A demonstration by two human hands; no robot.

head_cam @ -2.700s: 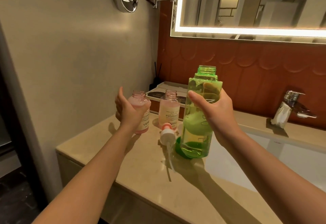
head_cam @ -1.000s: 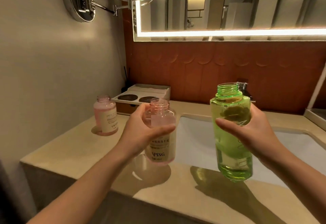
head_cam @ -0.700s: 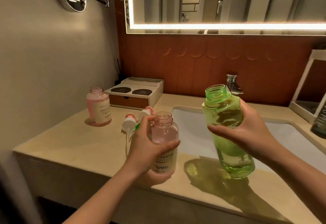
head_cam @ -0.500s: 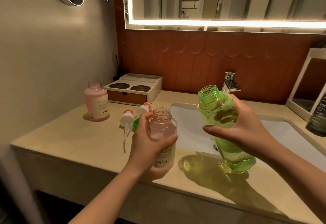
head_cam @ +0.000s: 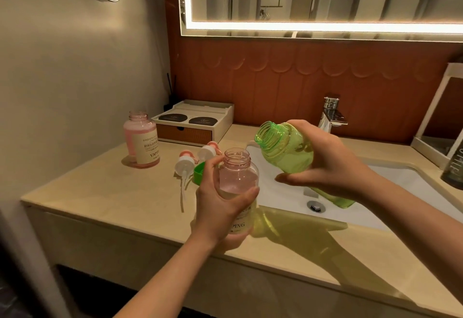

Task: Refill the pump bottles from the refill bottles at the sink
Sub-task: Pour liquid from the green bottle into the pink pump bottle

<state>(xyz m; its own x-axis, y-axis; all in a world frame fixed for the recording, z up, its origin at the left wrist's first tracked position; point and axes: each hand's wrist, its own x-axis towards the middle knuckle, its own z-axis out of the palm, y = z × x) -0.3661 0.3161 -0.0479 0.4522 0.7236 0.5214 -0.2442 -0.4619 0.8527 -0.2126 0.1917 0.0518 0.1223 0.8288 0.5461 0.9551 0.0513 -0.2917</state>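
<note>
Green refill btl (head_cam: 285,152) tilted in R hand (head_cam: 330,167), L hand (head_cam: 218,202) gripping pink btl (head_cam: 238,179)

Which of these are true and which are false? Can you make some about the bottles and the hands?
1. The left hand holds the pink bottle with no pump on it. True.
2. The green bottle stands on the counter. False: the right hand holds it tilted towards the pink bottle.
3. Two pumps lie on the counter. True.
4. The second pink bottle lies in the sink. False: it stands upright on the counter.
</note>
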